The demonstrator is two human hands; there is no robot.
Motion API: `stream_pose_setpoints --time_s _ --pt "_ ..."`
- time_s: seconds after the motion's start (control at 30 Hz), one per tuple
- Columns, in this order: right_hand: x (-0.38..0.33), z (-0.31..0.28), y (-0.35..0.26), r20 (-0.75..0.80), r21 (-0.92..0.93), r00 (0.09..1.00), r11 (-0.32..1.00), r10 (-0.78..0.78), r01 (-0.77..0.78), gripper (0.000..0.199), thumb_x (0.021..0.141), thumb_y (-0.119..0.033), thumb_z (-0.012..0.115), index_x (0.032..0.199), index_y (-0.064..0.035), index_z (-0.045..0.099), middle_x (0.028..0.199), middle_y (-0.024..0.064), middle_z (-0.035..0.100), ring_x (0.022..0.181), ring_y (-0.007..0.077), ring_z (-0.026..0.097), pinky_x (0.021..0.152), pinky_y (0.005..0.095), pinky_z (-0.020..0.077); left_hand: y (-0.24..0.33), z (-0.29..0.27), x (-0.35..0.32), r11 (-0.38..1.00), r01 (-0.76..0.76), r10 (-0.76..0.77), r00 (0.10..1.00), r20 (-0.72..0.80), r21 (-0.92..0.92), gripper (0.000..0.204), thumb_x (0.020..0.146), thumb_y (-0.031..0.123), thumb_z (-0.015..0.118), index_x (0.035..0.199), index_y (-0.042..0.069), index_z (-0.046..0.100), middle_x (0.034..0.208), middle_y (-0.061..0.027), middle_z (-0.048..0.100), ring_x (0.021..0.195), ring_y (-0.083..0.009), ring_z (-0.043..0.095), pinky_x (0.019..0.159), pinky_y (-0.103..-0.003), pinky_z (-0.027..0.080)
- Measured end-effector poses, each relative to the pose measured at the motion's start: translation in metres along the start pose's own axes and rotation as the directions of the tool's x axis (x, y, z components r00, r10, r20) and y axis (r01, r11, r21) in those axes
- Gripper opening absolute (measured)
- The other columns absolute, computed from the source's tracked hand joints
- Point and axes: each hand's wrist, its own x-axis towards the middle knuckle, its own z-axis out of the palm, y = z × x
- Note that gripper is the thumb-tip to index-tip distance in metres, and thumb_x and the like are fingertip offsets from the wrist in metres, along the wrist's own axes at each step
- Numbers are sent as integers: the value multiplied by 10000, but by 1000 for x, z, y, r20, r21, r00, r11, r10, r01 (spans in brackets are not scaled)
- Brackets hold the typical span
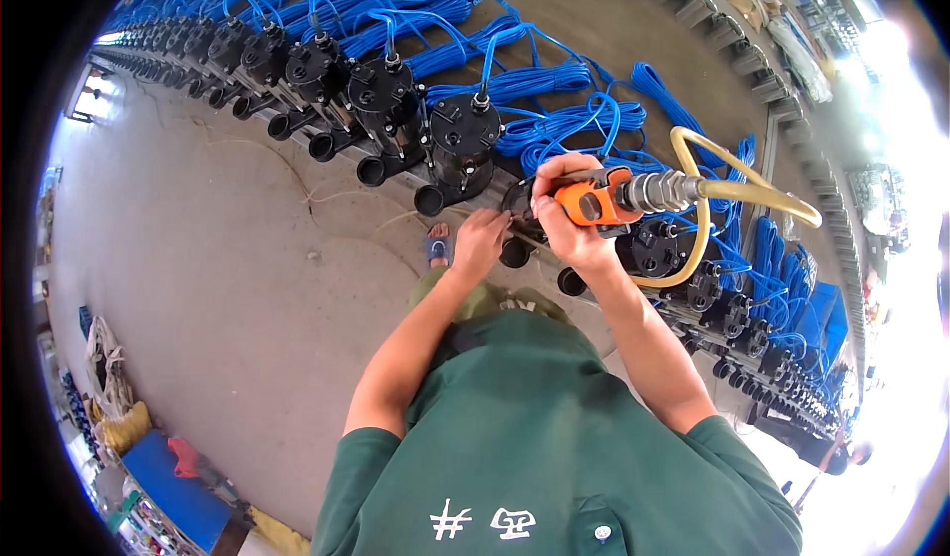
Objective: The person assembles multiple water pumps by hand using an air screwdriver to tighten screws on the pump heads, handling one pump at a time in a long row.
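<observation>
My right hand (574,237) is wrapped round an orange and black air tool (621,182). A metal coupling (661,192) joins the tool to a yellowish hose (754,194), which loops off to the right. The tool is over a black pump (517,196) in the row, largely covered by my hands. Just left of the tool, my left hand (482,243) has its fingertips pinched together at that pump's near side; what they hold, if anything, is too small to make out. Beside it on the left stands another upright black pump (463,140) with a round lid.
Black pumps (381,101) line a long rail, running far left and lower right. Coiled blue cables (564,126) lie behind them. Thin pale hoses trail over the grey floor (247,279). A blue-topped bench (178,487) is at lower left, and more metal parts (727,32) stand upper right.
</observation>
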Motion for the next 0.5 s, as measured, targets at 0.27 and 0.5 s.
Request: stream_pose_setpoints --time_s 0.27,0.5 --pt "7 -37 -86 84 -277 976 936 -200 216 291 818 -47 648 1091 5 559 900 129 618 676 153 609 622 276 522 83 -77 71 999 20 -16 996 -90 48 156 843 44 659 984 -6 705 905 -141 677 832 -345 646 742 -424 527" --pt "-22 -76 -93 -488 -244 784 922 -385 302 334 774 50 613 1105 20 573 933 191 621 651 170 635 577 288 556 102 -85 278 922 -385 175 495 851 34 124 839 122 614 843 28 695 819 -193 665 829 -394 648 709 -484 517"
